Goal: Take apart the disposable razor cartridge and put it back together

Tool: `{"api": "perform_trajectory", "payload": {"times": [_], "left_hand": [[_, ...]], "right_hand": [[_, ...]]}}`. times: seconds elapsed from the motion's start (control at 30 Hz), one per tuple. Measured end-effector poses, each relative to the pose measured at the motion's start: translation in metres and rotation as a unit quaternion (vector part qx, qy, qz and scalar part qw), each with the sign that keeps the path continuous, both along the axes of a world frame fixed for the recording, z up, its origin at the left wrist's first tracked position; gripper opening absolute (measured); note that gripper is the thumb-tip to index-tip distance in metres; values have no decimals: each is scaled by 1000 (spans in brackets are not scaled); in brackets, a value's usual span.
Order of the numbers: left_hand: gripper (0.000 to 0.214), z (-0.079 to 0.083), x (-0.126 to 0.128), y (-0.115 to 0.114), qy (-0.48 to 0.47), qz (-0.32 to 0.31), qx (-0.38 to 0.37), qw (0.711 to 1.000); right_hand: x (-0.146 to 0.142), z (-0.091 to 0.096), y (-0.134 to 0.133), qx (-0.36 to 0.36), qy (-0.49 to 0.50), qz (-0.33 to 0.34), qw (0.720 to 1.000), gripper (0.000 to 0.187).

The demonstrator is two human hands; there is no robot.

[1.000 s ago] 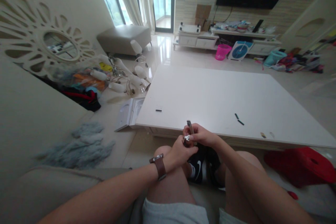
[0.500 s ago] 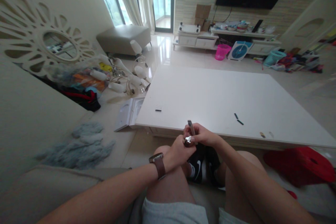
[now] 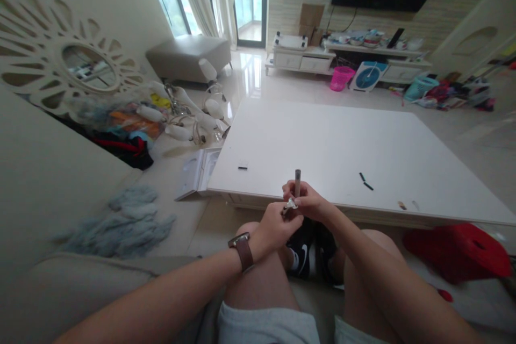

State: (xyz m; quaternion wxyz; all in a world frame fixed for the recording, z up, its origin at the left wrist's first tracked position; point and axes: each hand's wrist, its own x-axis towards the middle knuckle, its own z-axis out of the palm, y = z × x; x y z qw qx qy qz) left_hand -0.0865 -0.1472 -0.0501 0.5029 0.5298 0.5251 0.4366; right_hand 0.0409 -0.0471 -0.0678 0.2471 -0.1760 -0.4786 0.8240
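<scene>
Both my hands meet over my knees, just in front of the white table (image 3: 322,140). My right hand (image 3: 308,203) is closed round a slim dark stick-shaped thing (image 3: 297,180) that stands upright above its fingers. My left hand (image 3: 276,226), with a brown watch strap (image 3: 242,250) on the wrist, pinches a small shiny metal piece (image 3: 289,205) at the stick's lower end. What the small piece is cannot be made out.
Two short black bits (image 3: 366,181) and another (image 3: 242,167) lie on the table. A white open box (image 3: 197,172) and grey cloth (image 3: 129,220) lie on the floor to the left, near lamp parts (image 3: 189,118). A red thing (image 3: 459,250) lies at right. Black shoes (image 3: 308,255) show below.
My right hand has raised the dark stick and turned it upright, so more of it shows above the fingers. Both hands have shifted slightly up toward the table edge.
</scene>
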Motion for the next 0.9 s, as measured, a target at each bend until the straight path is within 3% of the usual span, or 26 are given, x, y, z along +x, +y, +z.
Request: {"api": "perform_trajectory", "payload": {"times": [0.13,0.33,0.7,0.9], "left_hand": [[24,-2,-1,1,-87,25,-21,996],[27,-4,2,-1,-190,7,-15,982],[27,-4,-2,-7,-129,-44,59,989],[43,1,-3,-9,-96,-78,141,982]], "right_hand": [[-6,1,0,-38,14,-52,998,28],[-10,1,-2,-60,13,-89,994,26],[-12,0,-1,-82,9,-138,987,23],[-14,2,-2,-74,6,-142,987,23]]}}
